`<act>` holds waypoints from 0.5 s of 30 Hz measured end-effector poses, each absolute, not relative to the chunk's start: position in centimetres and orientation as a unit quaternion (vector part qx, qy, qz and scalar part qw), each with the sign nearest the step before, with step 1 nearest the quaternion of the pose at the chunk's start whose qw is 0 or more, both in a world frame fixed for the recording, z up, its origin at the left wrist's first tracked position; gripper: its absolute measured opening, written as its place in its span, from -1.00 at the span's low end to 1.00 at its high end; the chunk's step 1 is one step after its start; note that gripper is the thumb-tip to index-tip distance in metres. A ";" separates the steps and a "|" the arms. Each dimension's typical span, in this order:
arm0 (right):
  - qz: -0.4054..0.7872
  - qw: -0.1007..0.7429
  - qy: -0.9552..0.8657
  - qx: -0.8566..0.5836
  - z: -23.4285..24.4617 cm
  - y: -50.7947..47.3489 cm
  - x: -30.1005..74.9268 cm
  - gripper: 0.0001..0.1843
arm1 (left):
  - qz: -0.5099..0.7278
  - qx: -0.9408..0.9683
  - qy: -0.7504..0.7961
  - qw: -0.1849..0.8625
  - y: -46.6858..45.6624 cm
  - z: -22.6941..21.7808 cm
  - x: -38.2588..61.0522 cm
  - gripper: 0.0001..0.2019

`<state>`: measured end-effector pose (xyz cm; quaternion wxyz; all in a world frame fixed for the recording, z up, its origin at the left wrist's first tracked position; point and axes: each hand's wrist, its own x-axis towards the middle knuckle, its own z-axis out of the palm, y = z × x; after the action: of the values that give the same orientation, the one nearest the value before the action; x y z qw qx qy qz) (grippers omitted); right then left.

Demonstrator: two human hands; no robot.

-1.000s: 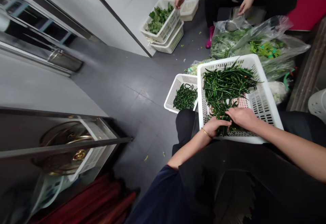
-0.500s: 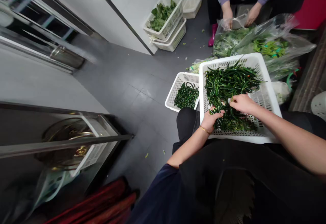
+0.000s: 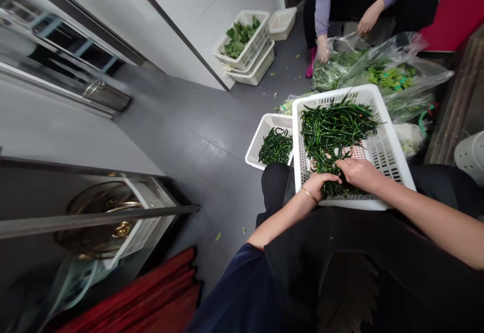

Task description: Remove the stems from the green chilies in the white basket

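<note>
A large white perforated basket (image 3: 393, 146) rests on my lap, holding a heap of long green chilies (image 3: 333, 126). My left hand (image 3: 321, 182), with a gold bangle at the wrist, is closed on chilies at the basket's near edge. My right hand (image 3: 359, 171) lies right beside it with its fingers curled down into the same chilies. A smaller white basket (image 3: 260, 133) with more green chilies stands on the floor to the left of the big one.
Another person's hands (image 3: 323, 48) work at clear plastic bags of leafy greens (image 3: 378, 70) beyond my basket. Stacked white baskets of greens (image 3: 245, 40) stand by the wall. A steel shelf with a pot (image 3: 102, 217) is at left, and a red cloth (image 3: 151, 292) lies below.
My right hand reached up into the chili heap, then came back to the near edge beside my left. The other person's hands moved from the far baskets to the plastic bags.
</note>
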<state>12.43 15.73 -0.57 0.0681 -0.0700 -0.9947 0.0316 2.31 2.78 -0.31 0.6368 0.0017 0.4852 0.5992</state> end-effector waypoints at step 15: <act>0.800 0.072 -0.545 -0.241 2.4 14.6 14.2 -0.66 | 0.554 0.227 0.424 0.680 1.7 1.7 1.1 -0.65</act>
<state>14.22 14.55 2.42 0.0721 -0.2413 -0.5450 0.7997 1.11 1.70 1.70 0.6797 0.2265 0.4238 0.5542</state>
